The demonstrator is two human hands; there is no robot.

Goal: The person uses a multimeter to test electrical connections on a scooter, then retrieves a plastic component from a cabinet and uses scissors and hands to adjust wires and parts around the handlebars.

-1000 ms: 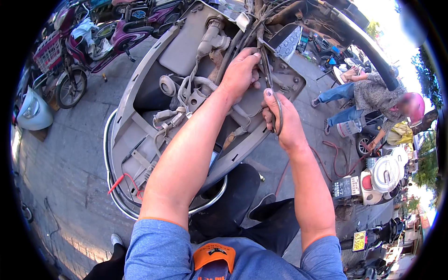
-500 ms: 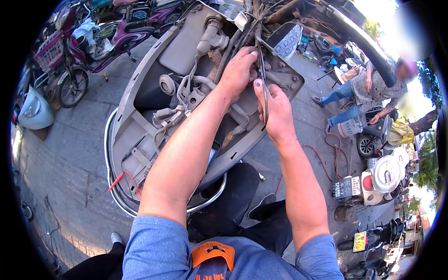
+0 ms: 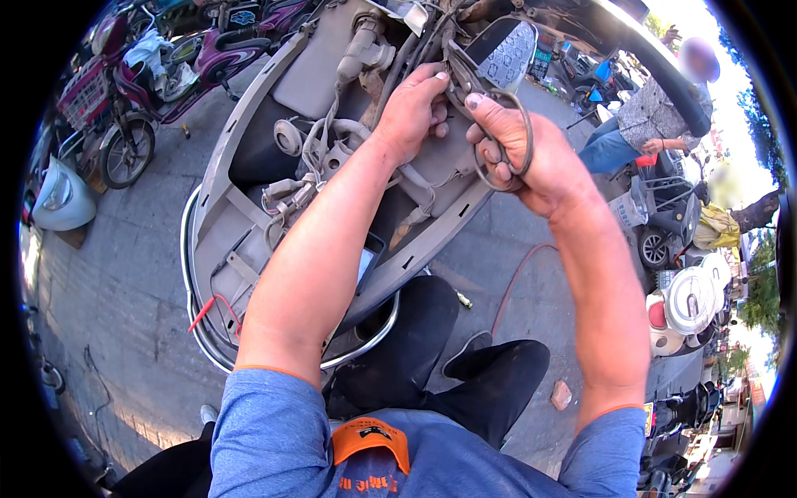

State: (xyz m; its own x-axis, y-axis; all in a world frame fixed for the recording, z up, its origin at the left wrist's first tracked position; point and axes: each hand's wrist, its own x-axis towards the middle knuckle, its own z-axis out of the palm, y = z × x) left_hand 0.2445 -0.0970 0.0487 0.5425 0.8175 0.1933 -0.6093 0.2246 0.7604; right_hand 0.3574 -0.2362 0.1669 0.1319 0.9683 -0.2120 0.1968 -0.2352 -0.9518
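Note:
An opened grey scooter body shell (image 3: 332,274) lies before me with its wiring bare. My left hand (image 3: 411,114) is closed in a pinch on the dark cable at the far end of the shell, where several wires run together. My right hand (image 3: 531,158) grips the same dark cable (image 3: 529,124), which bends in a loop around its fingers and thumb. Between the two hands the cable lies in several strands. Beside my left wrist are a grey corrugated hose (image 3: 353,129) and bundled wires with connectors (image 3: 290,195). What the left fingertips press on is partly hidden.
A chrome rail (image 3: 189,282) curves around the shell's near end, where a red probe (image 3: 201,314) hangs on a wire. A purple scooter (image 3: 133,108) is parked at far left. One person (image 3: 643,112) is at far right, near a white bucket (image 3: 627,207). A red cord (image 3: 523,270) crosses the pavement.
My right hand has moved right, and the cable, nearly straight before, now loops around it. My left hand has shifted slightly left and away. The person at right has changed posture.

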